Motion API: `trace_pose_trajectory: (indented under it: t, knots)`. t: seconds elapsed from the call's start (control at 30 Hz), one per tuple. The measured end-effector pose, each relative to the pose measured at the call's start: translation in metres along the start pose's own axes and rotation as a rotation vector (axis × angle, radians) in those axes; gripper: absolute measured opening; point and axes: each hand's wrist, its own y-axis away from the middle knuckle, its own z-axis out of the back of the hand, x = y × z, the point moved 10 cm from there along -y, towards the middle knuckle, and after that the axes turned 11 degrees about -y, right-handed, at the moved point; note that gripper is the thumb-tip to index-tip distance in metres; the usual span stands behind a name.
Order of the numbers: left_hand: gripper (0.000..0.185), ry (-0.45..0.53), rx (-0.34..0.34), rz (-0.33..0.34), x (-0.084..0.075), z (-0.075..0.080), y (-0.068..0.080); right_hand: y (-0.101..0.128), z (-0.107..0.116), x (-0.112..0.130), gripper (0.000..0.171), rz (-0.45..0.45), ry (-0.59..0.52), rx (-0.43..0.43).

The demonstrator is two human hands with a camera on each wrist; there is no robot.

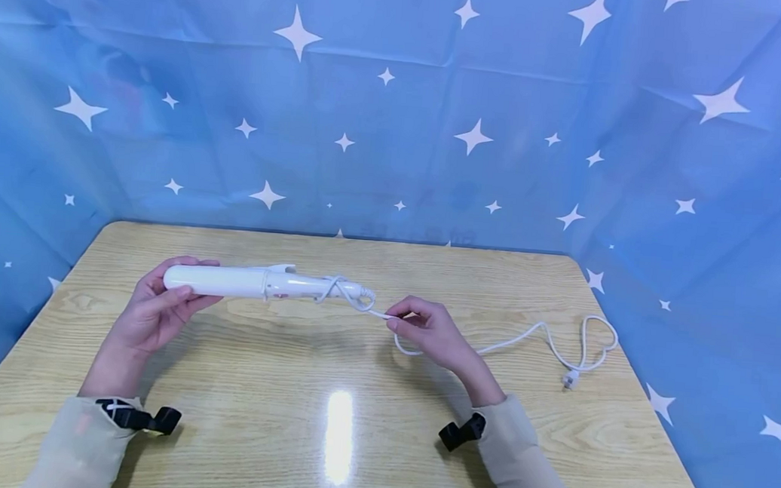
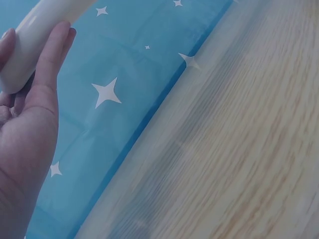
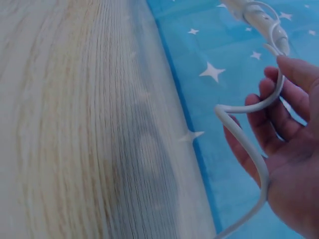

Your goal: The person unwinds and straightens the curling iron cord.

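A white curling iron (image 1: 224, 281) is held level above the table, its thick barrel to the left and its slimmer handle to the right. My left hand (image 1: 161, 307) grips the barrel's rounded end, thumb in front and fingers behind; the left wrist view shows the same hold on the barrel (image 2: 30, 45). Near the handle's end, the white power cord (image 1: 513, 342) loops around the handle. Just right of that loop my right hand (image 1: 428, 330) pinches the cord between thumb and fingers. In the right wrist view the cord (image 3: 249, 144) bends down past the palm.
The cord trails right across the wooden table (image 1: 231, 384) to a curled stretch and a plug (image 1: 570, 379) near the right edge. Behind the table hangs a blue cloth (image 1: 395, 176) with white stars. Black wrist cameras sit on both sleeves.
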Motion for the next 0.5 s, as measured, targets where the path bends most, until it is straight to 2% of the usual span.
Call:
trace_pose_trajectory:
  t: [0.17, 0.37, 0.5]
  knots:
    - [0.043, 0.004, -0.006, 0.000, 0.000, 0.002, 0.002, 0.001, 0.007, 0.004, 0.010, 0.042, 0.039, -0.052]
    - [0.043, 0.032, 0.007, -0.017, -0.005, 0.005, 0.005, 0.003, 0.026, 0.010, 0.010, 0.101, 0.047, -0.141]
    - [0.043, 0.027, -0.020, -0.023, -0.009, 0.012, 0.009, 0.004, 0.038, 0.010, 0.010, 0.105, 0.041, -0.176]
